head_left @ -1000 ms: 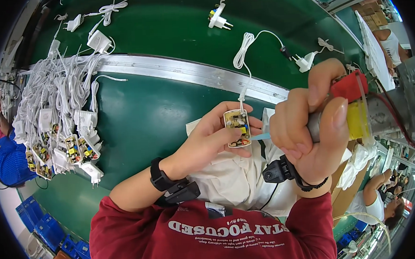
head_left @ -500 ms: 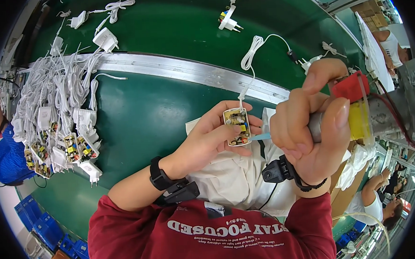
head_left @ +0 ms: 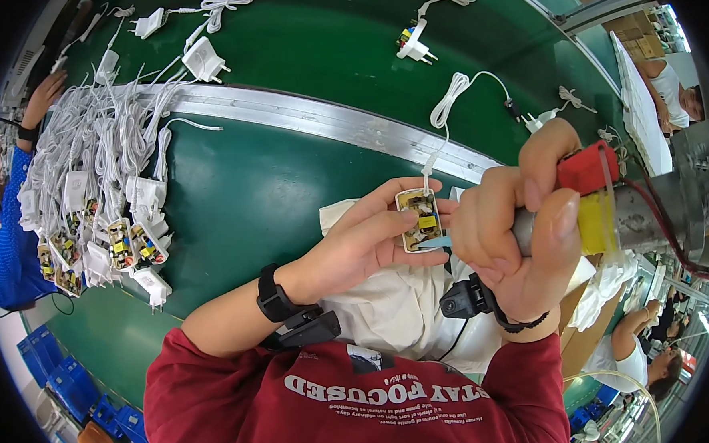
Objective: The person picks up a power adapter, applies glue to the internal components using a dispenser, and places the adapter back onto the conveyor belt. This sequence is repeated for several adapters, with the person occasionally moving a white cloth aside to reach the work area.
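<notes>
Charger circuit board [head_left: 420, 219], small and yellowish with components showing, was pinched upright between the thumb and fingertips of the left hand [head_left: 363, 241], just above a white cloth [head_left: 391, 300] on the person's lap. Right beside the board, the right hand [head_left: 516, 237] was closed tight around a grey power screwdriver [head_left: 643, 214] with a red and yellow band, its tip hidden behind the fingers next to the board. A thin white cord [head_left: 453, 112] ran up from the board across a metal rail [head_left: 317, 123] on the green conveyor [head_left: 249, 203]. Well to the left of the board lay a heap of white chargers [head_left: 97, 211] with coiled cables
</notes>
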A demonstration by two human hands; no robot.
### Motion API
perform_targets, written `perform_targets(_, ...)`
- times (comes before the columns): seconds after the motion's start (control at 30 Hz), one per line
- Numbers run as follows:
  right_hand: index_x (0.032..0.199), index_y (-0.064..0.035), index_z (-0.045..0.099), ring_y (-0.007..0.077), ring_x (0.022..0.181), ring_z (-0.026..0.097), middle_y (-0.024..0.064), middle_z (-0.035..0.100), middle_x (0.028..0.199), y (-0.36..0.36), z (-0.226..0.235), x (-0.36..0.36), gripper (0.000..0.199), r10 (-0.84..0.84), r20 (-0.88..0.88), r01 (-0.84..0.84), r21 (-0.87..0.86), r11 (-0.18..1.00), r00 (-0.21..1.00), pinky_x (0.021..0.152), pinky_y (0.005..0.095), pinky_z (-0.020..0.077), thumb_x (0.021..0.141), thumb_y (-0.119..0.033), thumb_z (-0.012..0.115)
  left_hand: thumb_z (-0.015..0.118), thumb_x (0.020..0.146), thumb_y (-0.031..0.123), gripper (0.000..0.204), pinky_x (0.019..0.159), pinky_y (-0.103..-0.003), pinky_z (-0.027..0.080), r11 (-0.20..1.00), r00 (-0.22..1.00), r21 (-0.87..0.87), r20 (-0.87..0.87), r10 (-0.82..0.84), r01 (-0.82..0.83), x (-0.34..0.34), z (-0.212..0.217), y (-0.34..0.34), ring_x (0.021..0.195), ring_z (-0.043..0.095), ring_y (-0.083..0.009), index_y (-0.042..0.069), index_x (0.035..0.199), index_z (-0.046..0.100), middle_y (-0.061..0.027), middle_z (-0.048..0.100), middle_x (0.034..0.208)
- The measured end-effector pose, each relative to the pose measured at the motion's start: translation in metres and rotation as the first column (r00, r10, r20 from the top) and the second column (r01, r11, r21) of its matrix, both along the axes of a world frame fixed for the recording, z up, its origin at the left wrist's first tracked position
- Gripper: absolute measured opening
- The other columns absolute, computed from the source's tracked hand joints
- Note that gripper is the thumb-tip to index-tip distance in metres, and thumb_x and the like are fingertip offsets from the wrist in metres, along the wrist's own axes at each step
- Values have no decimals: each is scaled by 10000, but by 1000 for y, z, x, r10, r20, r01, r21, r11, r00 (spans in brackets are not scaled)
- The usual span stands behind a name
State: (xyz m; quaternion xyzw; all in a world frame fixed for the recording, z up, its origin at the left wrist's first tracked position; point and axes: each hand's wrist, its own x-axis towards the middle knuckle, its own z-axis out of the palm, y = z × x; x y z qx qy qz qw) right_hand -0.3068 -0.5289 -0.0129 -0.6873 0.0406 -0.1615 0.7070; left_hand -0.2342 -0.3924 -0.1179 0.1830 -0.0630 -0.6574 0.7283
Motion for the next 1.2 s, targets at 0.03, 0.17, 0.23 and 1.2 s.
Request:
perform_targets(0.03,957,-111,322,62,392,301,-27,348,508,0,0,0,398,2,1,-2,11,1000,1000,380,229,271,969,-474,485,410,1004,151,415,1025,-446,463,1000,1000,11,1,-4,4,0,0,0,1243,504,-247,68,1400,317,-155,453,1375)
perform_targets(0.17,969,-111,326,62,387,299,-29,343,504,0,0,0,398,-9,-3,9,-13,1000,1000,376,230,263,972,-481,472,417,1001,152,414,1025,-447,462,1000,1000,13,-7,3,-3,-1,0,0,1238,507,-248,71,1395,323,-155,456,1369)
perform_targets(0.23,989,-106,330,62,385,297,-30,341,501,0,-1,1,400,-15,0,15,-12,1000,1000,374,231,259,976,-485,457,421,999,153,412,1025,-446,462,1000,1000,21,-6,1,-1,-1,-1,0,1236,508,-248,70,1391,327,-157,461,1363)
perform_targets(1.2,1021,-54,381,57,385,271,-19,325,507,2,6,-2,288,-66,40,57,204,977,997,374,228,255,981,-307,511,599,823,183,283,786,-390,507,923,-555,-201,832,-15,-327,50,-4,-190,904,554,-314,-33,992,528,-195,532,987)
